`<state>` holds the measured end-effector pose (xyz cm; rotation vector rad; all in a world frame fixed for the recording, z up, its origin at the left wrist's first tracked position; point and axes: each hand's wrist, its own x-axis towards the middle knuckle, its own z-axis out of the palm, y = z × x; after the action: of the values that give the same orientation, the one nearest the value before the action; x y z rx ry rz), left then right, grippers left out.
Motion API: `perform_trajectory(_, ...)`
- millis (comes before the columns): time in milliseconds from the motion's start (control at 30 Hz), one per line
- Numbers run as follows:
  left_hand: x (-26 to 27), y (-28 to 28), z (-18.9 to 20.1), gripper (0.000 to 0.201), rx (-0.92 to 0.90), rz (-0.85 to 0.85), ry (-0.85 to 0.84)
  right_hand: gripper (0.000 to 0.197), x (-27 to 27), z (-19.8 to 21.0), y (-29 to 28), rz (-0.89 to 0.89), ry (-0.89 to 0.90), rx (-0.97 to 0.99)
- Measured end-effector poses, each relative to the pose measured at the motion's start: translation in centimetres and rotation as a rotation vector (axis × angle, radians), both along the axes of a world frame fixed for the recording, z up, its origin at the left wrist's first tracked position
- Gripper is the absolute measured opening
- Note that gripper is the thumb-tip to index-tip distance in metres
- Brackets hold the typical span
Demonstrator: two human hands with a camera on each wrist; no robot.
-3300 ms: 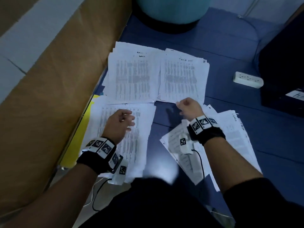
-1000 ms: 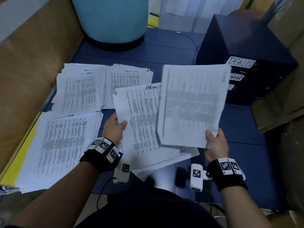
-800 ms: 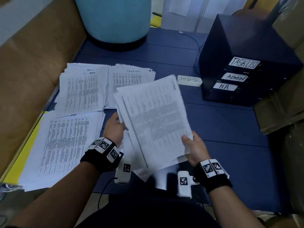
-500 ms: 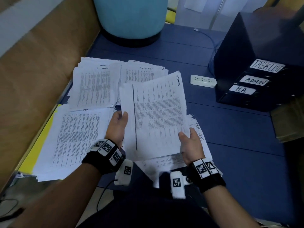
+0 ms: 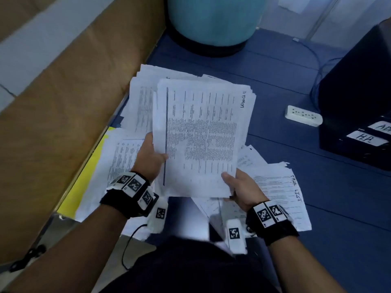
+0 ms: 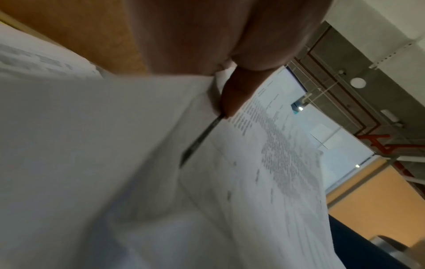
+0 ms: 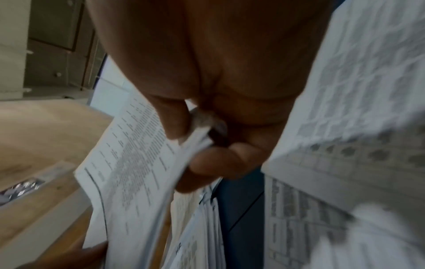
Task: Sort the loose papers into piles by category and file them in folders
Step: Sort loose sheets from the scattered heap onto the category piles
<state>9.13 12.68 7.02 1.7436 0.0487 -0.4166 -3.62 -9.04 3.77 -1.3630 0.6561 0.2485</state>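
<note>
I hold a thin stack of printed sheets (image 5: 203, 134) marked "ADMIN" by hand above the blue table (image 5: 317, 208). My left hand (image 5: 154, 153) grips its left edge, thumb (image 6: 239, 91) on top of the paper (image 6: 264, 163). At the lower right corner my right hand (image 5: 230, 182) pinches the sheets (image 7: 138, 163) between thumb (image 7: 174, 123) and fingers (image 7: 214, 160). Sorted piles lie under and around the stack: one at the back left (image 5: 141, 102), one at the front left (image 5: 124, 153) on a yellow folder (image 5: 88, 172), and a "TASK LIST" pile (image 5: 279, 187) at the right.
A black file box (image 5: 359, 85) with the label "H.R." (image 5: 367, 138) and a cut-off label above it stands at the right. A white power strip (image 5: 303, 118) lies beside it. A teal drum (image 5: 213, 17) stands at the back, and a brown board (image 5: 63, 102) runs along the left.
My right hand brought its raised sheets down onto those in my left hand. Both hands now hold one stack, shifted left over the piles.
</note>
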Motion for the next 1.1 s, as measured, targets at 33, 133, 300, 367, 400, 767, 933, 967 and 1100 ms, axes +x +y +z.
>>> perform_trajectory(33,0.7,1.0,0.1,0.061,-0.025,0.020,0.009,0.026,1.3,0.1,0.8,0.024,-0.014,-0.039)
perform_trajectory(133,2.8,4.0,-0.1,0.065,-0.042,0.096,0.044,0.029,6.0,0.0,2.6,0.020,-0.055,-0.141)
perform_trajectory(300,4.3,8.5,-1.5,0.065,-0.046,0.228,0.095,0.012,14.5,-0.6,5.5,-0.076,-0.008,-0.269)
perform_trajectory(367,4.3,9.8,-2.0,0.060,-0.037,0.249,0.112,0.006,18.0,-1.3,6.1,-0.091,0.034,-0.369)
perform_trajectory(400,4.2,10.3,-2.3,0.057,-0.028,0.253,0.119,0.002,19.6,-1.6,6.5,-0.089,0.065,-0.410)
perform_trajectory(767,2.8,8.5,-3.5,0.034,0.106,0.033,0.049,0.031,18.4,-4.0,4.4,-0.014,0.085,-0.525)
perform_trajectory(933,1.7,2.1,-3.9,0.030,0.070,-0.138,0.007,0.023,7.3,-4.2,-1.8,-0.059,0.179,-0.592)
perform_trajectory(967,1.3,0.5,-4.1,0.030,0.080,-0.185,-0.007,0.022,5.1,-4.1,-3.1,-0.076,0.212,-0.609)
perform_trajectory(1100,-1.8,-6.2,-5.1,0.036,0.146,-0.400,-0.025,0.027,-3.1,-3.4,-8.8,-0.132,0.391,-0.713)
